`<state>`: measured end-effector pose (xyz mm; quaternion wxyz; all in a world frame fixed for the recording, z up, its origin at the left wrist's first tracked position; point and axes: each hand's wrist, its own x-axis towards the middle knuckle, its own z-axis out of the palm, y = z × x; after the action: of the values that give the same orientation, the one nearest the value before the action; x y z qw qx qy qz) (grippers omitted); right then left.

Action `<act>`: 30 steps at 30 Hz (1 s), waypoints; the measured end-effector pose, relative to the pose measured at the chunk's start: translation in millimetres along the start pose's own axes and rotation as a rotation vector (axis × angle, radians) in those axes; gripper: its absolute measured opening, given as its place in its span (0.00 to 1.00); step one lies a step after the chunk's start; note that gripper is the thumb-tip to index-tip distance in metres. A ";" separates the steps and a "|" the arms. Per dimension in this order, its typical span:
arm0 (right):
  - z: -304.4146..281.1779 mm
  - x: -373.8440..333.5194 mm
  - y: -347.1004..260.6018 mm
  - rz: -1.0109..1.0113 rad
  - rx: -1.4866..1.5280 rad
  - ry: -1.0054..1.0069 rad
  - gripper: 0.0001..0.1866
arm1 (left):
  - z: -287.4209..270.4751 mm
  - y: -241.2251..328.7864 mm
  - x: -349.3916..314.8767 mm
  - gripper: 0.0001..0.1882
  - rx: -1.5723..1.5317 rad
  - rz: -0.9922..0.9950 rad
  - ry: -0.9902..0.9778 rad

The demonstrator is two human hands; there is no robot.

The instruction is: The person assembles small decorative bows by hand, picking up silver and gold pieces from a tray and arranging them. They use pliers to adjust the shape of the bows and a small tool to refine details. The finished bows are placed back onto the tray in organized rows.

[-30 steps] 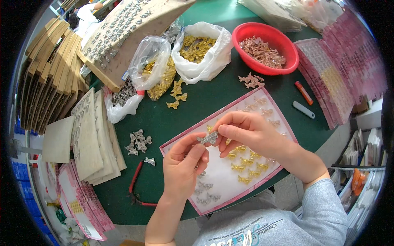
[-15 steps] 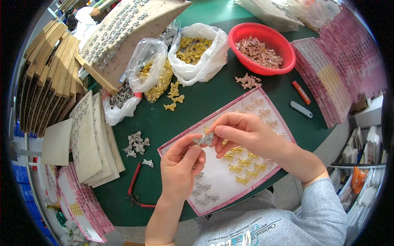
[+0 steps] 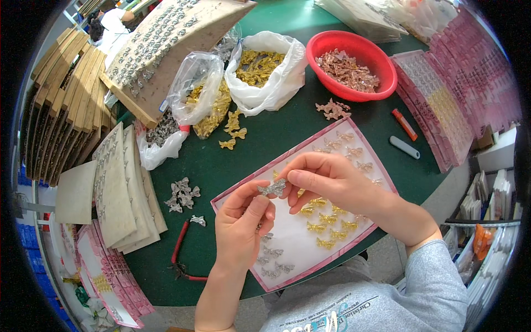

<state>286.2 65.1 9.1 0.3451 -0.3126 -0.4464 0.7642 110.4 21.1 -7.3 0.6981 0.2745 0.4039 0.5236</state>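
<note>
A silver bow-shaped ornament (image 3: 271, 188) is pinched between the fingertips of both my hands. My left hand (image 3: 243, 226) grips its left end between thumb and fingers, and my right hand (image 3: 326, 180) has its thumb and forefinger at the right end. Below them lies a white card with a pink border (image 3: 298, 249), tilted on the table. Rows of gold bows (image 3: 328, 219) sit on its right part, rose-gold bows (image 3: 354, 152) toward the far edge, and silver bows (image 3: 285, 268) near the lower left. My hands hide part of the card.
Left of the card are loose silver bows (image 3: 182, 195) and red-handled pliers (image 3: 180, 243). Beyond stand a white bag of gold bows (image 3: 296, 83) and a red bowl (image 3: 390, 83). A red marker-like tool (image 3: 405, 125) and grey tool (image 3: 405, 148) lie right. Board stacks (image 3: 69, 105) flank the table.
</note>
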 end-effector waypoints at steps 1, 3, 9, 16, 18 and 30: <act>-0.1 0.1 0.2 -0.001 0.000 -0.001 0.11 | -0.1 0.0 0.1 0.10 -0.002 0.003 -0.005; -0.3 0.1 0.7 -0.003 0.003 -0.004 0.11 | 0.0 0.1 0.4 0.10 -0.006 0.007 -0.015; 0.5 -0.5 -1.9 0.017 -0.011 -0.014 0.12 | 0.0 0.5 -0.1 0.10 0.006 -0.001 -0.009; 1.5 -0.9 -1.1 0.008 -0.018 -0.006 0.11 | -0.4 0.1 0.5 0.10 0.004 -0.004 -0.010; 1.6 -0.6 0.4 0.001 -0.021 0.001 0.11 | 1.0 0.5 0.8 0.10 0.014 -0.005 0.011; 6.1 4.8 6.2 -0.891 -1.135 0.024 0.11 | -7.8 14.2 -3.8 0.12 -0.048 -0.167 -0.067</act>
<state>277.2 63.9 5.2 0.4131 -0.2402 -0.8559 0.1977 96.1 21.4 1.1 0.7588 0.2402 0.3893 0.4637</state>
